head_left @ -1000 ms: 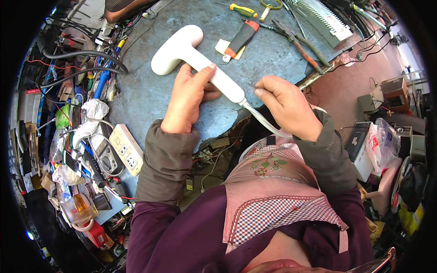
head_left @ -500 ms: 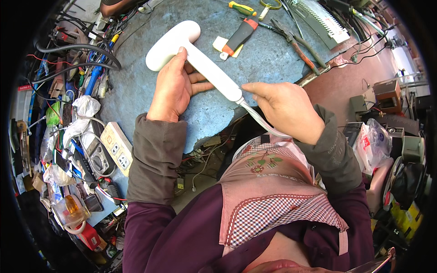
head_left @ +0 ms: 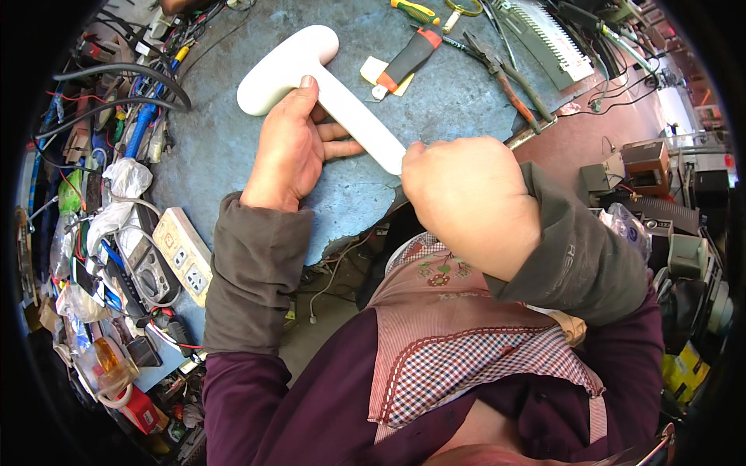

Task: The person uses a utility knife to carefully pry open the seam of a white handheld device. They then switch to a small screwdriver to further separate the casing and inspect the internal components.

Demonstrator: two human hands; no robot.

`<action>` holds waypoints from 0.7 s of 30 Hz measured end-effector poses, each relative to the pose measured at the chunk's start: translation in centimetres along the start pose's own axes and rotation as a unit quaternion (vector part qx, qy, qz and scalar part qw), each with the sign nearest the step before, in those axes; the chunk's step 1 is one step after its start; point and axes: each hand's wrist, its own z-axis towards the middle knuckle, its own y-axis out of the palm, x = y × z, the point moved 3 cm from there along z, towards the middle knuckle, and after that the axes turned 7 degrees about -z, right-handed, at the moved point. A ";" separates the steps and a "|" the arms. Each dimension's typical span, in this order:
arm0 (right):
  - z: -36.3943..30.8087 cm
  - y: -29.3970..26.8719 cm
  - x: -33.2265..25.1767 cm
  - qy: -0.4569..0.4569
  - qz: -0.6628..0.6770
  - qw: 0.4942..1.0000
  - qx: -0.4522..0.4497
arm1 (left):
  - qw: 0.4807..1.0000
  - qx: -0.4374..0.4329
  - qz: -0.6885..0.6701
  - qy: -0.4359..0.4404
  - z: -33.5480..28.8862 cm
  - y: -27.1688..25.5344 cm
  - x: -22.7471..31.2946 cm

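Observation:
A smooth white T-shaped handheld appliance (head_left: 361,120) is tilted over the workbench, its wide rounded head at the upper left. My left hand (head_left: 291,144) holds the handle just below the head, thumb on top and fingers underneath. Around the handle's lower end, where the cord joins, my right hand (head_left: 470,198) is closed with its back facing up. That hand hides the cord and the handle tip. Beyond the handle, a red and black utility knife (head_left: 413,56) rests on a small pale card (head_left: 373,70).
Pliers with worn red handles (head_left: 509,85) lie at the bench's right, near a yellow-green screwdriver (head_left: 416,11) and a grey finned metal part (head_left: 544,43). To the left are a power strip (head_left: 184,252), a multimeter (head_left: 148,268) and tangled wires. The blue bench top (head_left: 210,132) has a chipped front edge.
My right hand has gone from pointing fingers beside the cord to a closed grip over the handle's end. The cord is now hidden. My left hand keeps its hold.

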 end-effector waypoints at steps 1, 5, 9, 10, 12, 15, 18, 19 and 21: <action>0.3 -0.3 -0.1 -0.015 -0.014 1.000 -0.018 | 1.000 -0.004 -0.001 0.004 0.1 0.1 0.0; 2.3 -1.9 -0.4 -0.065 -0.044 0.987 -0.142 | 1.000 0.003 -0.012 0.016 0.0 0.2 0.0; 3.5 -2.2 1.9 -0.137 0.002 0.987 -0.085 | 0.999 0.011 -0.025 0.020 -0.4 0.4 0.0; 3.8 -2.1 2.0 -0.137 -0.006 0.984 -0.118 | 0.999 0.008 -0.027 0.016 -0.5 0.3 -0.1; 4.8 -1.9 2.1 -0.134 -0.025 0.975 -0.178 | 1.000 0.003 -0.028 0.013 -0.2 0.2 -0.1; 5.3 -2.2 3.2 -0.146 0.007 0.969 -0.201 | 0.999 -0.014 -0.036 0.012 0.1 0.1 -0.4; 5.7 -0.3 4.8 -0.121 0.070 0.974 -0.179 | 1.000 0.002 -0.029 0.009 -0.1 0.1 -0.5; 5.6 0.8 5.6 -0.121 0.113 0.973 -0.159 | 1.000 0.005 -0.027 0.010 -0.2 0.0 -0.5; 5.4 2.1 6.7 -0.090 0.225 0.958 -0.155 | 1.000 0.010 -0.024 0.012 -0.4 0.1 -0.4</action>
